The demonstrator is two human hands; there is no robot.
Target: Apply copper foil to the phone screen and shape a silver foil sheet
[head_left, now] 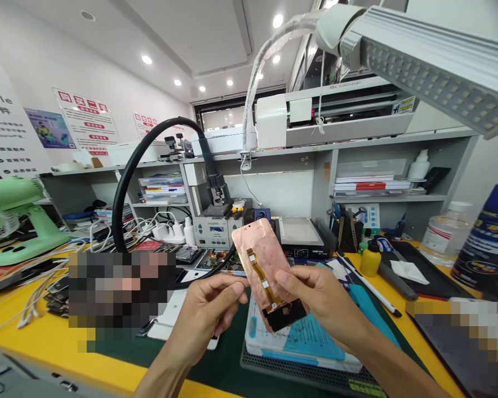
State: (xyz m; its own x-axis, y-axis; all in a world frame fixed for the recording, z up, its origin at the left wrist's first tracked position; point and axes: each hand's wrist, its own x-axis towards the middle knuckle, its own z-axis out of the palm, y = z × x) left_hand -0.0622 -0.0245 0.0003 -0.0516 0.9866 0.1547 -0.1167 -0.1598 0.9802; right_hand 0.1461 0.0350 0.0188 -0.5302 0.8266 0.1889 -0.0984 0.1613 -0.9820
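A phone screen panel (259, 243) with a copper-coloured back, a thin ribbon cable and a black lower end is held up, tilted, above the work mat. My right hand (319, 290) grips its right edge, with the thumb lying on the copper face. At the panel's left edge is my left hand (216, 304), its thumb and index finger drawn together and the fingertip touching or very near the edge. Below the panel lies a white and blue box (315, 345) on a black perforated pad (274, 362).
A white phone-like panel (172, 315) lies left on the green mat. Behind stand a hot-air station (213, 232) with a thick black hose and a flat heating plate (301, 231). At right are a yellow bottle (370, 258), a clear bottle (446, 235) and a blue can (487, 237).
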